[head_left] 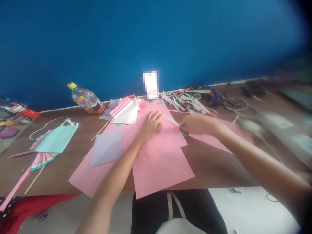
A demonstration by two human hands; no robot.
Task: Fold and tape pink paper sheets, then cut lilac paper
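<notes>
Several pink paper sheets (161, 165) lie overlapped on the brown table (214, 165) in front of me. My left hand (150, 125) rests on the pink paper, fingers flat and pointing away from me. My right hand (197, 124) pinches one end of a narrow pale paper strip (170, 119) that runs up and left toward my left fingertips. A lilac sheet (106, 148) lies on the pink paper to the left of my left forearm.
A plastic bottle with a yellow cap (85, 99) lies near the blue wall. A light blue sheet (57, 139) and folded striped fans (42, 159) sit at left. Folded pink and white papers (125, 110), a heap of strips and tools (190, 100) and wire rings (235, 104) lie behind.
</notes>
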